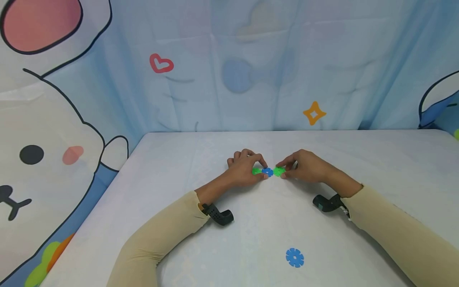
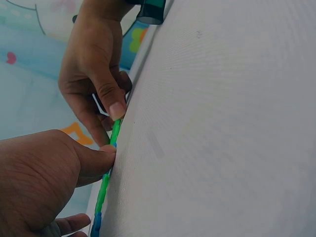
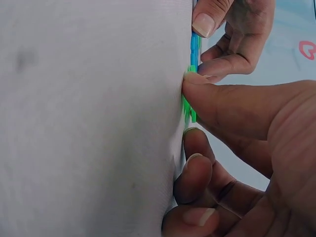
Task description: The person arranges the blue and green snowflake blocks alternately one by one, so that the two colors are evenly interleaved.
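Observation:
My left hand [image 1: 245, 169] pinches a blue notched plastic disc [image 1: 267, 172] between thumb and forefinger. Left of it a green notched disc [image 1: 256, 171] shows partly under that hand, and the left wrist view shows a further blue piece [image 2: 96, 224] beyond it in the same line. In my right hand [image 1: 308, 166], thumb and forefinger pinch another green notched disc [image 1: 279, 171]. The two pinched discs meet edge to edge; whether their notches interlock I cannot tell. From the right wrist, this green disc [image 3: 187, 106] appears nearly edge-on, low over the white tabletop.
One loose blue notched disc [image 1: 295, 257] lies flat near the front of the white table [image 1: 229, 239]. Behind the table hangs a light blue printed curtain [image 1: 201, 91]. Each wrist carries a black camera mount [image 1: 219, 215].

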The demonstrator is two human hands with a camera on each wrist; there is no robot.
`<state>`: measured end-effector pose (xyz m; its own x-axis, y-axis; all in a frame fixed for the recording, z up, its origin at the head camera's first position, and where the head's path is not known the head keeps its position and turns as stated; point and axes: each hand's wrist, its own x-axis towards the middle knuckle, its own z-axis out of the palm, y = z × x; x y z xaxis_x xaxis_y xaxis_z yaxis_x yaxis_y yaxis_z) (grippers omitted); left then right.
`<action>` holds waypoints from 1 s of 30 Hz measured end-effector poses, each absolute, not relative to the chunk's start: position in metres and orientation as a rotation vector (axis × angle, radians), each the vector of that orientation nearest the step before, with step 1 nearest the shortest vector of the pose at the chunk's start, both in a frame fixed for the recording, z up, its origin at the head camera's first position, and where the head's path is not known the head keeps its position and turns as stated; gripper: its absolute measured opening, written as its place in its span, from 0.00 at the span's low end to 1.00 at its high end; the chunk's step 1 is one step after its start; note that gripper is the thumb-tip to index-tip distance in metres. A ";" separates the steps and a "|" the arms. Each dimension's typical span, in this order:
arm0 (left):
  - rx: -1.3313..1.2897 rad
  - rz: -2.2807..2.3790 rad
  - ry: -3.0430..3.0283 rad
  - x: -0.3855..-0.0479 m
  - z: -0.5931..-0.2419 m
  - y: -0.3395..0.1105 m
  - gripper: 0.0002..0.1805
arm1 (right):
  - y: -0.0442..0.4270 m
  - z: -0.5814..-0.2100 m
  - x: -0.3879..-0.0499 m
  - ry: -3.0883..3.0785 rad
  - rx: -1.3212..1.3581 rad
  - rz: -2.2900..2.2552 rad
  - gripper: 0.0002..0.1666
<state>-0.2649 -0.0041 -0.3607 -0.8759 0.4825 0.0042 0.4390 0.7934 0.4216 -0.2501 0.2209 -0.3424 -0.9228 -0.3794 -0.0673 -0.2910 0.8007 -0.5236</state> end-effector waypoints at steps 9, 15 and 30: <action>0.740 0.640 2.878 -0.264 -0.360 -0.006 0.13 | 0.218 -0.342 -0.252 2.818 -0.510 -0.753 0.23; 0.730 0.625 2.886 -0.265 -0.360 -0.006 0.14 | 0.218 -0.340 -0.251 2.829 -0.532 -0.742 0.25; 0.726 0.583 2.881 -0.267 -0.359 -0.002 0.15 | 0.216 -0.327 -0.187 2.756 -0.659 -0.772 0.20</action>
